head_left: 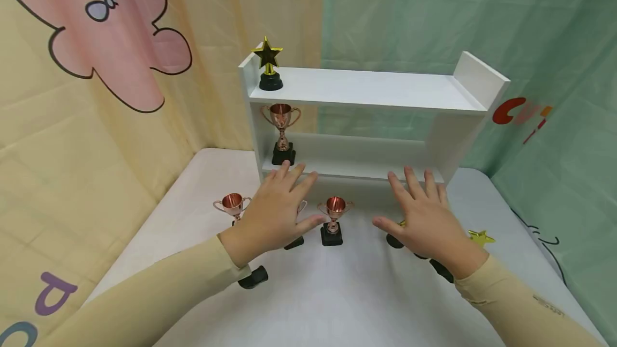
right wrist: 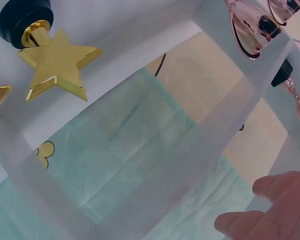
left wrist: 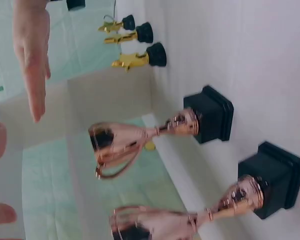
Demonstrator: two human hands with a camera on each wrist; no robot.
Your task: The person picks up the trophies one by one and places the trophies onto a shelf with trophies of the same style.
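Observation:
My left hand (head_left: 275, 213) hovers over the table with fingers spread, partly covering a copper cup trophy and holding nothing. Beside its wrist stands another copper cup (head_left: 232, 204), and a third copper cup trophy (head_left: 335, 208) shows whole between the hands. Fingers also spread, my right hand (head_left: 429, 218) is above a group of gold star trophies, most of them hidden under it. One gold star (head_left: 481, 238) peeks out past its wrist. In the right wrist view a star trophy (right wrist: 60, 65) on a round black base appears large. Two copper cups, one of them this trophy (left wrist: 140, 137), fill the left wrist view.
Behind the hands stands a white shelf unit (head_left: 366, 87). A gold star trophy (head_left: 268, 63) is on its top board at the left, with a copper cup trophy (head_left: 281, 127) one level below. A black base (head_left: 253, 277) shows beside the left sleeve. Printed curtains (head_left: 385, 20) surround the white table (head_left: 328, 304).

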